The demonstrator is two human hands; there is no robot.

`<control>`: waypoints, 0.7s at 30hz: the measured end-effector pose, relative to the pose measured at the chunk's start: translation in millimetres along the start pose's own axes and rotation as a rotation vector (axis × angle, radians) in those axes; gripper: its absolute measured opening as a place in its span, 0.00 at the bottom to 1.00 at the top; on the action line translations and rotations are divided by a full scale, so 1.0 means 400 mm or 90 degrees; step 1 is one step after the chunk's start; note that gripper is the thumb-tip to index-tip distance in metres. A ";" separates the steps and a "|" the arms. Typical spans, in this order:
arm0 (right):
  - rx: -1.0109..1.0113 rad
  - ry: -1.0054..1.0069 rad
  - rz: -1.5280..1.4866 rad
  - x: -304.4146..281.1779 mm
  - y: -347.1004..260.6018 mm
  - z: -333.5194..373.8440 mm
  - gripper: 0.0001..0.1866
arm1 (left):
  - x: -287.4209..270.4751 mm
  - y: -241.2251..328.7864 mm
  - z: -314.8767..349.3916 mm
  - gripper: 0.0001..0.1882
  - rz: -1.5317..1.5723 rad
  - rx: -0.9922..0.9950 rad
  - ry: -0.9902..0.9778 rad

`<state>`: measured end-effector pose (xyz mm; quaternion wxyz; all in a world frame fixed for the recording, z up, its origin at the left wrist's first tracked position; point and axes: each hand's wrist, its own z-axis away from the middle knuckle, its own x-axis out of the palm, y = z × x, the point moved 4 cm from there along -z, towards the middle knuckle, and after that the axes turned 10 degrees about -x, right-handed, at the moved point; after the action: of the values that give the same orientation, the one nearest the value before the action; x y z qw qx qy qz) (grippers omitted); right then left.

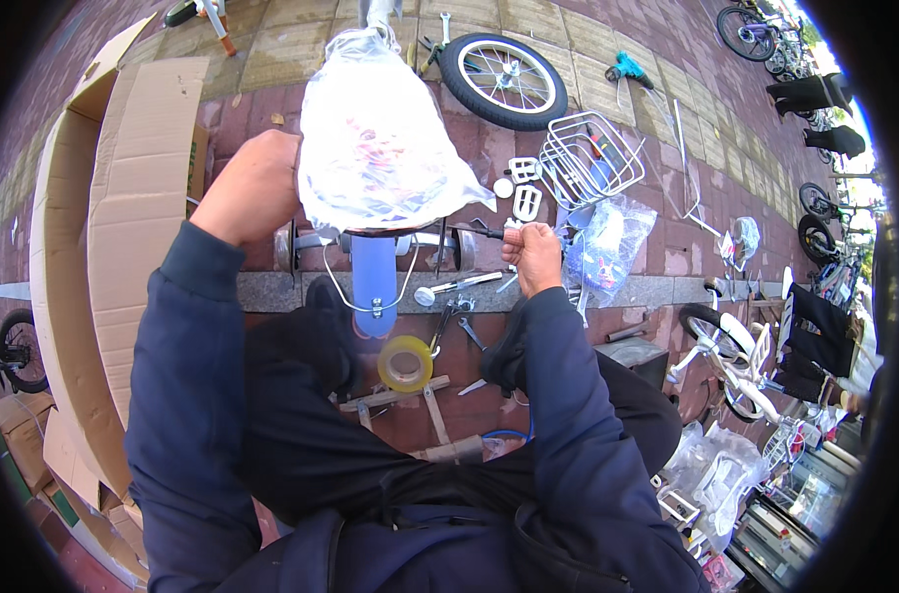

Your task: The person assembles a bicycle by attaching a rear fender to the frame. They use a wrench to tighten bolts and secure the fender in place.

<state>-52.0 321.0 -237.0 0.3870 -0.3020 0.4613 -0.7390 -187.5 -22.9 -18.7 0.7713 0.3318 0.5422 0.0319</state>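
On brick paving (247,112): mudguard (374,287) apparently fitted; pedals (526,204), basket (580,163), wheel (505,81) loose.
Right hand (536,257): fingers closed on dark rod (487,232). Left hand (256,183): curled against white wrapping (380,138), grip hidden.

Red brick pavement (252,104), crossed by a grey strip (657,289) and a yellowish band (588,40), carries a wheel (507,74) and a drill (627,69) farther out, a basket (593,158) beside two pedals (527,203), a bag (612,242) nearer, then a wrench (472,333) and tape (386,364).
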 end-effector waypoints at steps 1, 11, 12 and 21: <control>0.003 -0.002 -0.004 0.000 0.004 0.005 0.07 | 0.000 0.002 0.000 0.09 0.011 0.002 0.002; -0.001 -0.011 -0.008 -0.021 0.017 0.012 0.06 | -0.003 0.010 0.002 0.09 -0.011 -0.025 0.007; 0.012 -0.017 -0.008 -0.017 0.018 0.013 0.06 | -0.001 0.005 0.002 0.09 -0.009 -0.039 -0.001; 0.172 -0.112 0.270 0.002 -0.036 -0.023 0.31 | 0.013 -0.019 -0.005 0.10 0.158 0.031 -0.001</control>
<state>-64.2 328.5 -227.4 0.6084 -0.2076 0.3762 -0.6673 -189.3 -25.8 -27.4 0.7533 0.4153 0.4971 0.1139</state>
